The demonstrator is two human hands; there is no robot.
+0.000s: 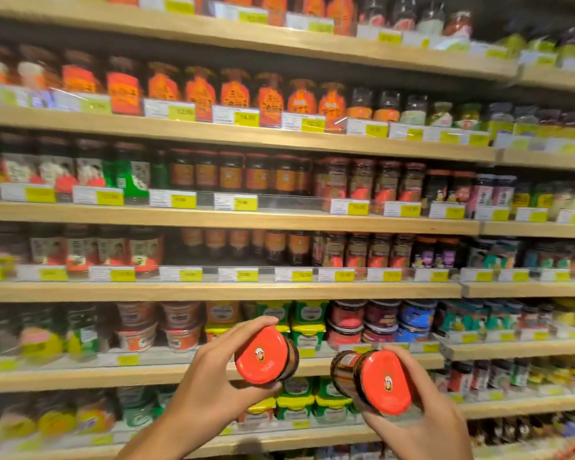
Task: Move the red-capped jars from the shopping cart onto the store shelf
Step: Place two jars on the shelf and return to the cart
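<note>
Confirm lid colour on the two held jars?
Orange-red, with a small emblem, on both the left-hand jar's lid and the right-hand jar's lid; head view, the only one.

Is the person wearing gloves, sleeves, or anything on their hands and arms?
No. The left hand and right hand are bare, with no gloves, rings, watch or bracelets showing. Both forearms are uncovered as far as the picture's lower edge; no sleeve is in view.

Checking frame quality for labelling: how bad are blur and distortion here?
Head view: shelves and stock smeared by motion blur, price tags unreadable; shelf lines bow from the wide-angle lens; left jar and right jar sharper, cap logos visible; lighting even, no strong glare.
</note>
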